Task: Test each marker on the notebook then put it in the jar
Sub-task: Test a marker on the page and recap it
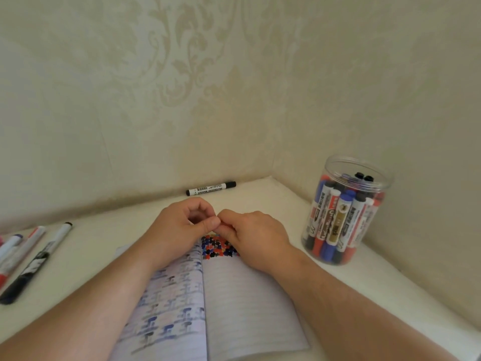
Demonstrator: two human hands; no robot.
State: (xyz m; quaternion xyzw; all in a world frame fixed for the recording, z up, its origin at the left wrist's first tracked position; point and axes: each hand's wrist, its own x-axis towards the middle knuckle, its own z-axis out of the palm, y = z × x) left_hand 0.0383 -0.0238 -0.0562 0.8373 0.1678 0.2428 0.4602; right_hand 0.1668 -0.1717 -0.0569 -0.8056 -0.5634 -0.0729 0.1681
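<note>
Head view: both hands' curled fingers (208, 223) meet above the notebook (250, 295); contents unclear.

A white table (273, 201) carries an open notebook (234, 303), a marker-filled jar (346, 212) and loose markers (210, 188).

An open notebook (229, 295) is laid near the middle of the table (260, 196). Several markers (33, 259) are laid to its left. A jar (346, 212) filled with upright markers is set to the right. One marker (210, 188) is laid far behind, against the wall (182, 100).
</note>
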